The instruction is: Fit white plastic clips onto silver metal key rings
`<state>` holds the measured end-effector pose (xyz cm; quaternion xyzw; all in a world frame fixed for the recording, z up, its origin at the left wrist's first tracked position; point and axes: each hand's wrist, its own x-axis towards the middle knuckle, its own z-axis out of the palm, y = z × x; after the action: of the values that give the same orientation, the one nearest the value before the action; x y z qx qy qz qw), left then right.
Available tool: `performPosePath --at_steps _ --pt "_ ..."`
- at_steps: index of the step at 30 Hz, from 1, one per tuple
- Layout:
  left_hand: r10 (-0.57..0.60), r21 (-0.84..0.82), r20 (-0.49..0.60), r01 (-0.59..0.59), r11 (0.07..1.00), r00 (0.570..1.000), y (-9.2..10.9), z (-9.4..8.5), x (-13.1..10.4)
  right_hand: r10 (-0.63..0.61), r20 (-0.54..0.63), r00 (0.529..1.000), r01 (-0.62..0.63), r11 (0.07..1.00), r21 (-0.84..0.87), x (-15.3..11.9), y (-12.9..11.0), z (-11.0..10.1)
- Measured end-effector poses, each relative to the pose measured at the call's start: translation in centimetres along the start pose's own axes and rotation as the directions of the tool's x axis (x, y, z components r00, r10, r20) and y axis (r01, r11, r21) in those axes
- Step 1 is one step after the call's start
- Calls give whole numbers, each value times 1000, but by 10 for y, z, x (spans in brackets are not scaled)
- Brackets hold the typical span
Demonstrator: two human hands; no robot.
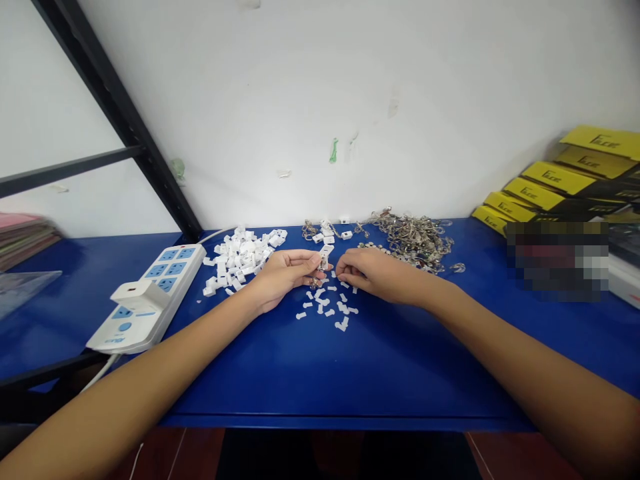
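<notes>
My left hand [289, 277] is closed around a small white plastic casing [327, 251], held up near the middle of the table. A bit of metal shows below the casing at the fingertips. To its right, my right hand [367, 272] has its fingers curled together just above the table; whatever they pinch is too small or hidden to make out. Beneath and between both hands lie several flat white cut-out pieces [321, 300]. A heap of white plastic casings [243, 257] sits left of my left hand. Beyond my right hand is a pile of metal chains and clasps [413, 237].
A power strip [165, 287] with a white plug-in adapter [143, 297] lies at the left. Yellow and black boxes [545, 190] are stacked at the right. A black metal frame [120, 113] stands at the back left, against the white wall [310, 87]. The table [300, 380] is blue.
</notes>
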<state>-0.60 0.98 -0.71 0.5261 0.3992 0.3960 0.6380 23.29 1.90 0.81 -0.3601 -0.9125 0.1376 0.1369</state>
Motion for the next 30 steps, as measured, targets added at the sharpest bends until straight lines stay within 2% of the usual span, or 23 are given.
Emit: performPosePath --at_steps 6,10,14,17,19,25,27,30 --pt "11 20 2 -11 1000 1000 0 0 0 20 -42 999 -18 998 55 -2 -1 -4" --pt "27 -13 -24 -27 1000 999 0 2 -1 68 -187 980 -26 976 218 -2 -15 -11" --pt "39 -44 -59 -42 998 997 1 5 -2 145 -351 925 8 917 400 1 -27 -6" --pt "34 -23 -32 -35 999 999 2 6 -3 107 -487 867 72 940 334 4 -28 5" --pt "43 -15 -27 -43 999 999 2 7 -4 49 -533 845 109 959 261 5 -27 10" --pt "59 -22 -28 -59 998 998 0 5 -3 -42 -527 849 139 979 147 4 -25 11" --pt "54 -39 -39 -55 998 998 1 5 -3 -67 -521 851 148 982 114 2 -25 8" --pt "51 -50 -45 -54 997 998 1 5 -3 -61 -560 826 115 991 62 -1 -23 -4"
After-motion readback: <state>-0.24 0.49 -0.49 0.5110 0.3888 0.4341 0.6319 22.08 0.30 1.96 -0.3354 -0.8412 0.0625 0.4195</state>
